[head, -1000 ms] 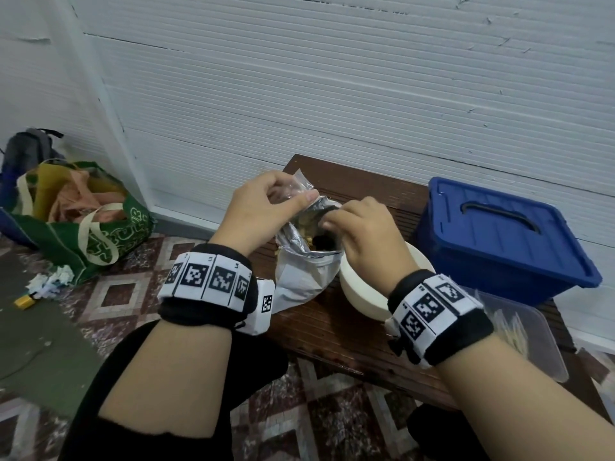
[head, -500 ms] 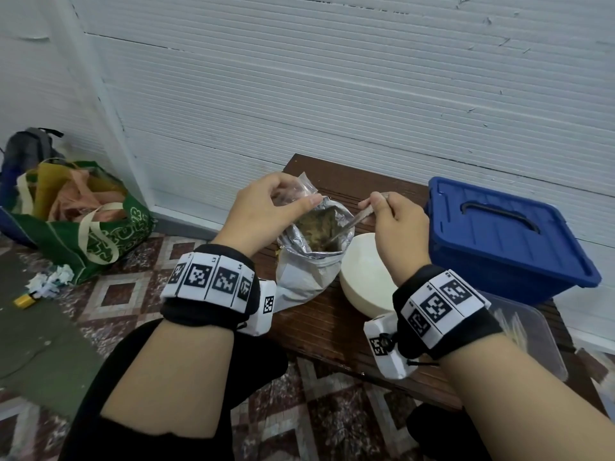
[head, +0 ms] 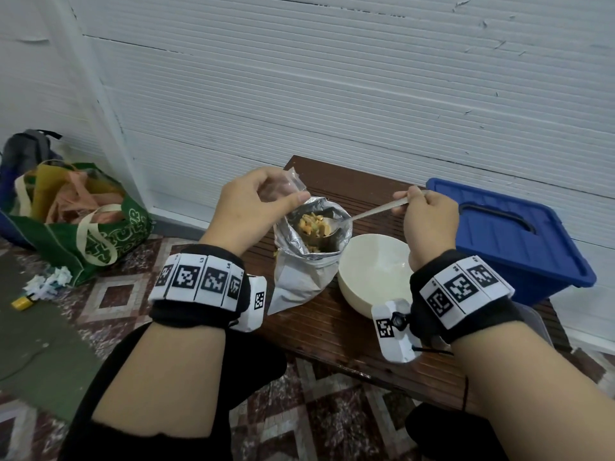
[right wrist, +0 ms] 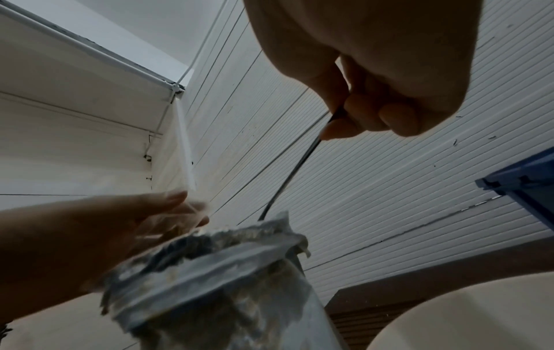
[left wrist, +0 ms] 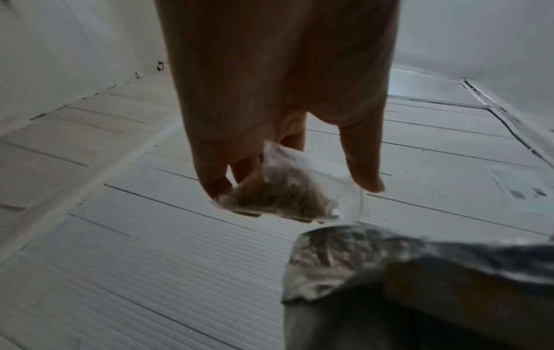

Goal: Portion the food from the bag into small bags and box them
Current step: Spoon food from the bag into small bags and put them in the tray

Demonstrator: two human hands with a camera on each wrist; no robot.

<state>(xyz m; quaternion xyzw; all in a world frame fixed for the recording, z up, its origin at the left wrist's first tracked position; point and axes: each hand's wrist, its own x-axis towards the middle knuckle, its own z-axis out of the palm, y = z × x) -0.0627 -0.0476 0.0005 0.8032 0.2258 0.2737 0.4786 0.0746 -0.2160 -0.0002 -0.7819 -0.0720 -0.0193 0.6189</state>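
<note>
Hiding inside foil bag [head: 307, 257], spoon [head: 372, 212] bowl under food.

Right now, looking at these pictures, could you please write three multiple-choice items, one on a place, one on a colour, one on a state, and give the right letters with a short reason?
1. Where does the round cream bowl stand?
A. between the silver foil food bag and the blue plastic lidded box
B. on the floor
C. on top of the box

2. What colour is the lid of the box?
A. red
B. blue
C. white

3. What is the state of the foil bag?
A. sealed shut
C. lying flat and empty
B. open at the top, with a metal spoon reaching in

Answers: 1 A, the head view shows the bowl on the brown wooden bench between both. 2 B, the lid is plainly blue. 3 B, food shows in the open mouth; the right hand holds the spoon, while the left hand pinches a small clear plastic bag.
</note>
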